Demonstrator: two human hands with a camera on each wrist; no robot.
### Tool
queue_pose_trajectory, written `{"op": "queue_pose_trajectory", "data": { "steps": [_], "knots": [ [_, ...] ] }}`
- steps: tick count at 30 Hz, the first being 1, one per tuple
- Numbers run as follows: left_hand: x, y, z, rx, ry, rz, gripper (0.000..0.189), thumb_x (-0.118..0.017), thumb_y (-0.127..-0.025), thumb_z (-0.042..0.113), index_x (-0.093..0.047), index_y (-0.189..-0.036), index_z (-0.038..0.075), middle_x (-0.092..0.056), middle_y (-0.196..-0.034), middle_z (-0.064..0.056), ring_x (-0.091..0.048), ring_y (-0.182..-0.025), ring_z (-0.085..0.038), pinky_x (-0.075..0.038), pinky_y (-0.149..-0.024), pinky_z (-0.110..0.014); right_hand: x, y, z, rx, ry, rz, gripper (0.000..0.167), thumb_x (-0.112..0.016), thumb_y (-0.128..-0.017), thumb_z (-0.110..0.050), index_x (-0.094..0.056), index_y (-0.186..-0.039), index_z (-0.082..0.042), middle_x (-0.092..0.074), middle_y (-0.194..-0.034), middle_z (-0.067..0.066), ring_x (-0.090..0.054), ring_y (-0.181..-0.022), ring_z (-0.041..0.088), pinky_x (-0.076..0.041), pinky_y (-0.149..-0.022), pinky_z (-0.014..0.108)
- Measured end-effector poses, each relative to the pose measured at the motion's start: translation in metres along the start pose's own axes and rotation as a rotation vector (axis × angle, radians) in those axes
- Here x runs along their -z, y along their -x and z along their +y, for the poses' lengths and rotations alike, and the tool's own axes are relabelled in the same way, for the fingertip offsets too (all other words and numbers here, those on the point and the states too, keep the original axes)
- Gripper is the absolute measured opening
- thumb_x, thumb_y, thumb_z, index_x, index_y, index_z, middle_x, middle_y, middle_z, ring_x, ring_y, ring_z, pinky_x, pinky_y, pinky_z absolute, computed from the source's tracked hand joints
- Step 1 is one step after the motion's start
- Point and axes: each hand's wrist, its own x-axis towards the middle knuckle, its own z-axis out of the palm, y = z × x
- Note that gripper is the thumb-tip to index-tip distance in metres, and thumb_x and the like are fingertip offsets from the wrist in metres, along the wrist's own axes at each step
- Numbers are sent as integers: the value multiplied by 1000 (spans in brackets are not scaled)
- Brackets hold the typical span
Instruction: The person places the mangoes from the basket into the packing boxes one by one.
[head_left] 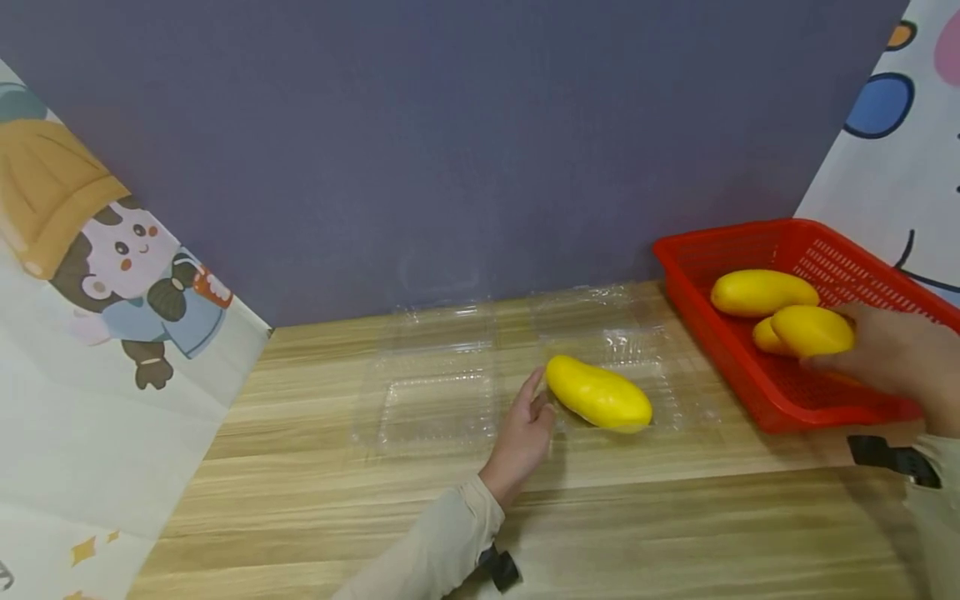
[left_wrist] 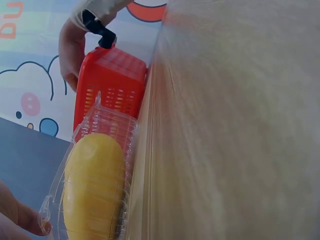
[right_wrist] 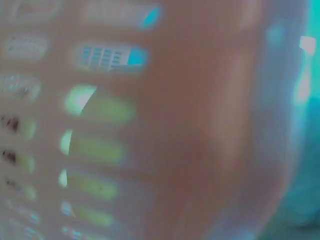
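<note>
A yellow mango lies in the right-hand clear plastic clamshell box, whose lid stands open at the back. At the box's left edge is my left hand; its fingertips pinch the plastic rim beside the mango. The left wrist view shows a fingertip against the rim of this box. Over in the red plastic basket, my right hand grips another mango, thumb on its near side. The right wrist view is too blurred to make out the grip.
A second clear clamshell box sits open to the left. Inside the basket another mango lies towards the back, and part of one more shows beneath the gripped one. A grey wall rises behind the wooden table.
</note>
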Motion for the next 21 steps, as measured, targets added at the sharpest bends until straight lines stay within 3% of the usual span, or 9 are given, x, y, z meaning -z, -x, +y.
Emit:
{"op": "queue_pose_trajectory", "data": {
  "steps": [4, 7, 10, 13, 17, 21],
  "knots": [
    [-1, 2, 0, -15, 2, 12, 59, -44, -103, 11, -28, -157, 26, -40, -156, -20, -41, -144, -31, -54, -79, -27, 2, 2, -7, 0, -15, -31, 107, -83, -71, -51, -35, -136, 19, -48, -110, 44, -46, -87, 51, -42, -81, 74],
    [-2, 2, 0, -20, -6, 23, 59, -45, -102, 10, -29, -157, 25, -41, -155, -20, -42, -143, -31, -55, -82, -27, 1, 3, -13, -8, -16, -37, 109, -83, -71, -53, -34, -137, 19, -45, -116, 46, -45, -90, 52, -40, -84, 76],
    [-3, 2, -1, -12, -11, 22, 59, -45, -102, 11, -29, -157, 25, -41, -155, -18, -43, -143, -31, -54, -98, -35, 0, 4, -18, -8, -12, -28, 105, -84, -70, -50, -37, -135, 18, -46, -115, 45, -45, -91, 52, -39, -84, 76],
    [-3, 2, -1, -6, -18, 21, 59, -45, -102, 12, -29, -157, 26, -42, -155, -19, -43, -143, -31, -54, -97, -38, 2, 6, -23, 2, -9, -22, 103, -84, -71, -49, -38, -134, 17, -47, -113, 44, -45, -90, 52, -40, -83, 75],
    [-3, 2, 0, -3, -19, 25, 59, -46, -102, 11, -30, -157, 27, -43, -154, -20, -44, -142, -31, -56, -84, -33, 3, 7, -27, 29, -1, -4, 104, -82, -72, -54, -37, -135, 16, -48, -113, 44, -45, -90, 52, -39, -84, 75],
    [-1, 0, 0, -4, -22, 25, 60, -45, -102, 11, -30, -157, 29, -42, -155, -19, -43, -143, -31, -56, -80, -31, 3, 8, -37, 78, 13, 40, 102, -78, -74, -57, -39, -135, 15, -50, -116, 43, -49, -89, 50, -40, -83, 75]
  ]
}}
